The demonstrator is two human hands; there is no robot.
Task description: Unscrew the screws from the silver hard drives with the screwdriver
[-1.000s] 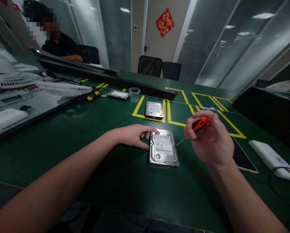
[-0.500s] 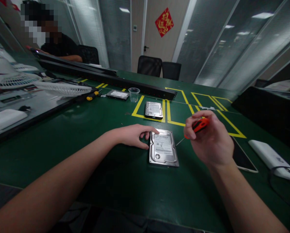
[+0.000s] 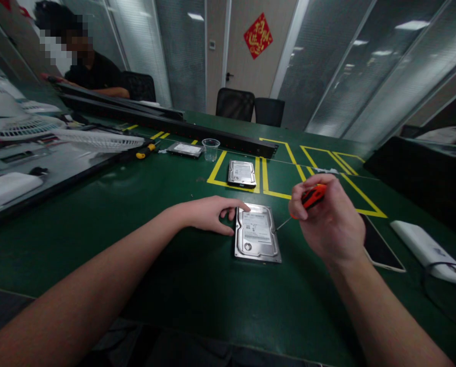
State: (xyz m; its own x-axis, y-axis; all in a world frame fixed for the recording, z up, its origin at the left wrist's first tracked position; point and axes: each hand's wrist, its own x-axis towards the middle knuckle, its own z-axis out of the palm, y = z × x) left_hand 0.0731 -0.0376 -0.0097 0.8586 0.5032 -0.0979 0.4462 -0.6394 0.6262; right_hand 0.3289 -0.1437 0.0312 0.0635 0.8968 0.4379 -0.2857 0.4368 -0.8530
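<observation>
A silver hard drive (image 3: 255,229) with a white label lies flat on the green table before me. My left hand (image 3: 212,214) steadies it from the left, the index finger on its top near the far edge and the thumb against its left side. In my right hand (image 3: 330,219) is a screwdriver (image 3: 314,197) with a red and black handle, pinched between thumb and fingers. Its thin shaft slants down to the left, and the tip meets the right edge of the drive. Whether it sits in a screw is too small to tell.
Beyond lies a second hard drive (image 3: 242,173) inside yellow tape, near a clear plastic cup (image 3: 211,149) and a third drive (image 3: 185,149). A yellow-handled tool (image 3: 146,151) lies left. A phone (image 3: 382,244) and white power bank (image 3: 430,250) lie right. A person (image 3: 94,71) sits across.
My right hand has turned slightly with the screwdriver, and its handle shows a little less beyond the fingers. My left hand and the hard drive have stayed in place.
</observation>
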